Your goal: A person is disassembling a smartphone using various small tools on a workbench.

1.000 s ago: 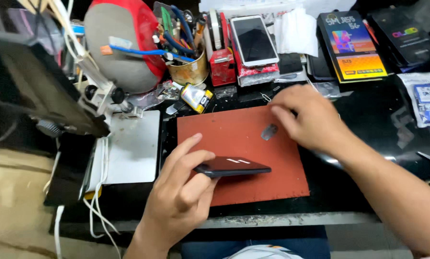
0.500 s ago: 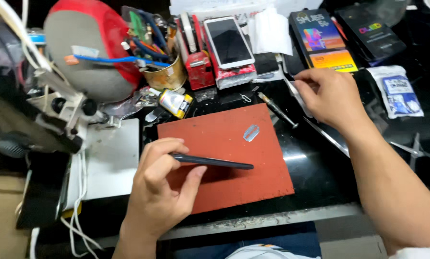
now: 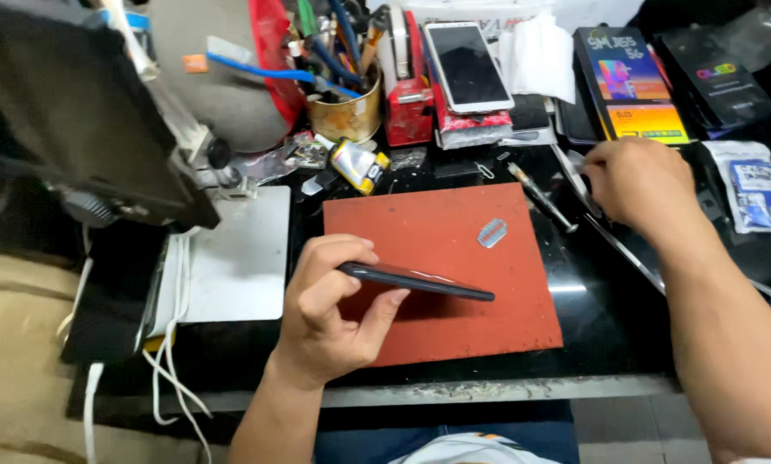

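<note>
My left hand (image 3: 329,314) grips a thin black phone (image 3: 420,281) by its left end and holds it edge-on just above a red-brown work mat (image 3: 454,326). A small metal razor blade (image 3: 492,233) lies on the mat's upper right part. My right hand (image 3: 639,180) rests to the right of the mat on the black tabletop, fingers curled around the end of a slim metal tool (image 3: 574,176); what it grips is partly hidden. A screwdriver-like tool (image 3: 540,199) lies between the mat and that hand.
A white plate (image 3: 235,258) and cables (image 3: 166,369) sit left of the mat under a black microscope arm (image 3: 85,112). Behind the mat are a tin of tools (image 3: 344,107), a red tape dispenser (image 3: 407,103), a white phone (image 3: 467,67), boxes (image 3: 630,86) and a blue packet (image 3: 759,193).
My right hand left the mat and moved right to the tools beside it, uncovering the blade. My left hand turned the phone from flat to edge-on.
</note>
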